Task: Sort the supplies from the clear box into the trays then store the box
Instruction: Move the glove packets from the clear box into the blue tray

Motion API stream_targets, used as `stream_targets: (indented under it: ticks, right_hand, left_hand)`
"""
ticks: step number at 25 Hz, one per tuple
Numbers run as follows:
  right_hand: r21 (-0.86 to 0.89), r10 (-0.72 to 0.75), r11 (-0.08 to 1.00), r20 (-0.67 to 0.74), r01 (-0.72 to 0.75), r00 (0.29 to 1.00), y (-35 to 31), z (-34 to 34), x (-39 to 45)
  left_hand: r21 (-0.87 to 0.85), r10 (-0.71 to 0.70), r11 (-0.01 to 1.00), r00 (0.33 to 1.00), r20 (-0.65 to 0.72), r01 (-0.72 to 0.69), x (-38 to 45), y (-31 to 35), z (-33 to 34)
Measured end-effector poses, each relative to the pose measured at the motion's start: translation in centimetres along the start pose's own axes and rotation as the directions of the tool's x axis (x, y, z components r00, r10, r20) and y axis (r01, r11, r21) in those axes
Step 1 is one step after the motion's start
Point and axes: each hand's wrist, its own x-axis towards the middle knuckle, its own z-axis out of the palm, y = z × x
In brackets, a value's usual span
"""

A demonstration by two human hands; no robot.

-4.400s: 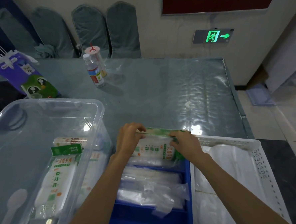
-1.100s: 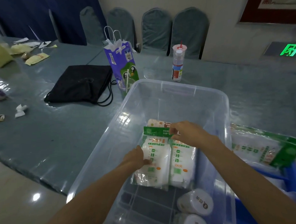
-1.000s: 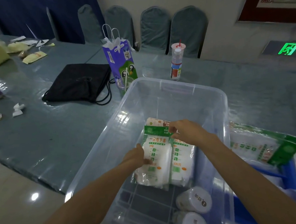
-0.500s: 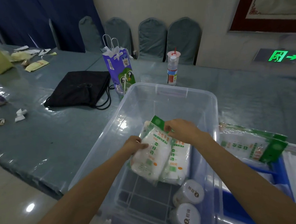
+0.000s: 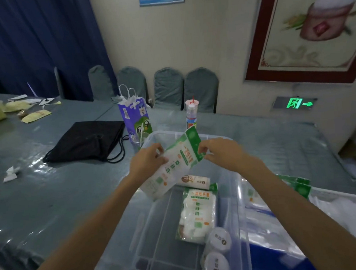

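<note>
A white glove packet with a green header [image 5: 174, 164] is held tilted in the air above the clear box [image 5: 237, 185]. My left hand [image 5: 147, 161] grips its left side and my right hand [image 5: 219, 151] pinches the green header. Inside the box lie a second glove packet [image 5: 198, 213], a small white roll [image 5: 194, 180] and two white-lidded cup stacks [image 5: 218, 251]. To the right, the blue tray [image 5: 263, 252] holds clear bags, with green-topped packets [image 5: 295, 187] at its far end. The white tray [image 5: 347, 197] sits at the right edge.
On the grey-green table [image 5: 51, 194] lie a black drawstring bag [image 5: 87, 140], a purple gift bag [image 5: 135, 118] and a water bottle [image 5: 190, 115] beyond the box. Paper scraps [image 5: 10, 174] lie at the left. Covered chairs [image 5: 168, 87] line the wall.
Both hands have lifted one glove packet out of the box, up and toward the far rim. The second packet stayed on the box floor. The camera tilted upward.
</note>
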Motion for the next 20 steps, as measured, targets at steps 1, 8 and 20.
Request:
stream_targets:
  ticks: [1, 8, 20]
  right_hand:
    - [0.0, 0.007, 1.0, -0.013, -0.007, 1.0, 0.2, -0.6, -0.6]
    - [0.12, 0.203, 0.977, -0.264, -0.177, 0.943, 3.4, -2.8, -6.0]
    - [0.137, 0.413, 0.91, -0.248, -0.39, 0.876, 15.0, -1.7, -15.9]
  left_hand:
    - [-0.001, 0.028, 1.0, 0.999, -0.044, -0.028, 0.0, 0.9, -1.0]
    - [-0.11, 0.157, 0.974, 0.941, -0.301, -0.198, -0.3, 6.8, -4.0]
    - [-0.208, 0.396, 0.833, 0.815, -0.423, -0.513, 0.1, 21.1, 1.3]
